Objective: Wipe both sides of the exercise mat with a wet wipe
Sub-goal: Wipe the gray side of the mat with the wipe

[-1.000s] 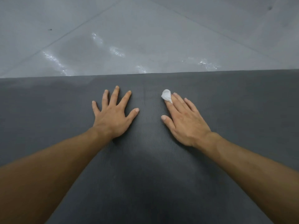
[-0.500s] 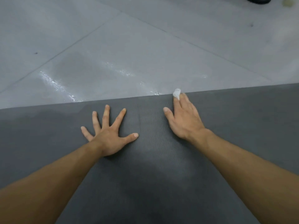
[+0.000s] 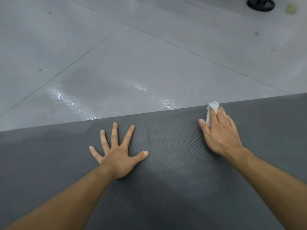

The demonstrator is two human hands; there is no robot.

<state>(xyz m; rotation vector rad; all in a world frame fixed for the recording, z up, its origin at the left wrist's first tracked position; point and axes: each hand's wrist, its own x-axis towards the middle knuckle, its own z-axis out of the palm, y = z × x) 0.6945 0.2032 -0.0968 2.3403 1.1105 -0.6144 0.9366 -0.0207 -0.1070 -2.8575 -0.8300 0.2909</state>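
Grey ribbed foam exercise mat seems soft, floppy (lift by its edge); left hand splayed flat; right hand presses, fingers together, on crumpled white wet wipe.

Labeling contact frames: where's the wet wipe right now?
Head view, right of centre: the wet wipe lies under the fingers of the right hand, at the far edge of the mat.

Soft, cool, even light is filling the scene, neither dim nor harsh. Wet streaks on the grey floor, just beyond the far edge of the dark mat, are throwing back white glare. The left hand is casting only a faint near-side shadow. Wide-angle distortion is bending lines toward the edges, and the far right corner is looking soft.
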